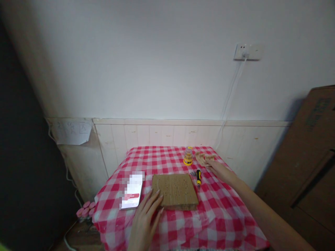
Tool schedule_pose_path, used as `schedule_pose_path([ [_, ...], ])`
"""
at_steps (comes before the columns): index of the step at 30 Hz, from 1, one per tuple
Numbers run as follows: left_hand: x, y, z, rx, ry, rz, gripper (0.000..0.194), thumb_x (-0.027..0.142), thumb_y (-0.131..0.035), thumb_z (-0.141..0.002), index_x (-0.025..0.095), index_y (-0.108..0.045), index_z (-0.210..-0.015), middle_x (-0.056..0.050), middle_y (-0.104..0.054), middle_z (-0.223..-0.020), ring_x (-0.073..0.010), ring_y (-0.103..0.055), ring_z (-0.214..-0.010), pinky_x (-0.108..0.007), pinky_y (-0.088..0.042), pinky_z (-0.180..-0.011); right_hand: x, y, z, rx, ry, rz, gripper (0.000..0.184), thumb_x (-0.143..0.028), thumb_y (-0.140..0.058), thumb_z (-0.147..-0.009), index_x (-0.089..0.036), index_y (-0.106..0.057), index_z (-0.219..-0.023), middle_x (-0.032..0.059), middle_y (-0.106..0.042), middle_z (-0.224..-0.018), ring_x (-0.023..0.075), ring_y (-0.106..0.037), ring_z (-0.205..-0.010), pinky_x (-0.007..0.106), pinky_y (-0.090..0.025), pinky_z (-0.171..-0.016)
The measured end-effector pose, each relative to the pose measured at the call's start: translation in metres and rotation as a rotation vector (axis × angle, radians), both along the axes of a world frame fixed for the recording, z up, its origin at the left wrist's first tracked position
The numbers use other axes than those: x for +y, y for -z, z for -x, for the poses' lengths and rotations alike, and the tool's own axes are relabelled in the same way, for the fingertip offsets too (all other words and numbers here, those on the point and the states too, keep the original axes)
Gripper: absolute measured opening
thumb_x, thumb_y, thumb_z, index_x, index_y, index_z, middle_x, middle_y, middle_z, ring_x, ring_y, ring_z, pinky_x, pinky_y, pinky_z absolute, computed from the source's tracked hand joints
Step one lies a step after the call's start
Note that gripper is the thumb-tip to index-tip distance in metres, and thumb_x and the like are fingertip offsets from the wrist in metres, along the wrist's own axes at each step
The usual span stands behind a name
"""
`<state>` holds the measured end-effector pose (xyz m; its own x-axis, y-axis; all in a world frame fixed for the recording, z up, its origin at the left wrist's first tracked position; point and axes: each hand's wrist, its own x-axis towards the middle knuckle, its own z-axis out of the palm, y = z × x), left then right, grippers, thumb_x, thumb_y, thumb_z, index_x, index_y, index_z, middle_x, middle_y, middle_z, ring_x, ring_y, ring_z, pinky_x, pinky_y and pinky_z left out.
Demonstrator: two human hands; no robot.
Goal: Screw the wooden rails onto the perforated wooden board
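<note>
My left hand (146,218) lies open at the near left, with its fingertips at the left edge of a thick slab of corrugated cardboard (175,191) pierced with many small holes. The slab sits on a red-and-white checked tablecloth (209,223). My right hand (209,163) reaches to the far right, its fingers over a crumpled tan object (202,159), and I cannot tell if it grips this. Nearby lie a yellow-and-black screwdriver (198,179) and a round yellow bit case (187,156). A phone (132,190) with a blurred screen lies left of the slab.
A few small dark metal bits (193,173) lie beside the screwdriver. White wainscoting (157,135) runs behind the table, with a paper sheet (72,131) hanging at left. A white cable (231,94) drops from a wall socket (247,51). A brown cabinet (295,167) stands at right.
</note>
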<state>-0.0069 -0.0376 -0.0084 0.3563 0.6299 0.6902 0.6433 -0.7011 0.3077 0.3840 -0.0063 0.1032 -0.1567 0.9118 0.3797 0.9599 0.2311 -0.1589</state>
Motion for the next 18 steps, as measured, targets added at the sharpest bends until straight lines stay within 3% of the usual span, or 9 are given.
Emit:
schedule_pose_path([
  [7,0.01,0.01,-0.001,-0.088,-0.006,-0.153,0.033,0.042,-0.047,-0.105,0.031,-0.071,-0.125,-0.004,-0.075,-0.121,-0.0239,-0.072,-0.111,-0.038,-0.066,-0.087,0.005,0.006,0.0,-0.189,-0.037,0.0,0.039,-0.014,-0.047,-0.087,-0.023,-0.071,-0.116,0.0124,-0.076,-0.117,0.0287,-0.068,-0.111,0.047,-0.047,-0.104],
  [12,0.011,0.005,0.0,-0.129,0.047,-0.15,0.031,0.041,-0.049,-0.105,0.032,-0.069,-0.128,-0.004,-0.076,-0.121,-0.0212,-0.071,-0.114,-0.032,-0.065,-0.089,-0.003,0.022,-0.009,-0.308,-0.03,-0.016,0.033,-0.022,-0.055,-0.086,-0.015,-0.074,-0.112,0.0187,-0.076,-0.115,0.0352,-0.067,-0.114,0.054,-0.048,-0.102],
  [18,0.005,0.003,-0.002,-0.117,0.019,-0.115,0.031,0.038,-0.051,-0.104,0.031,-0.066,-0.131,-0.004,-0.073,-0.127,-0.0234,-0.068,-0.118,-0.038,-0.066,-0.089,-0.019,0.039,0.014,-0.385,0.057,-0.364,0.041,-0.03,-0.044,-0.095,-0.019,-0.067,-0.128,0.013,-0.071,-0.129,0.0331,-0.059,-0.124,0.053,-0.044,-0.105],
])
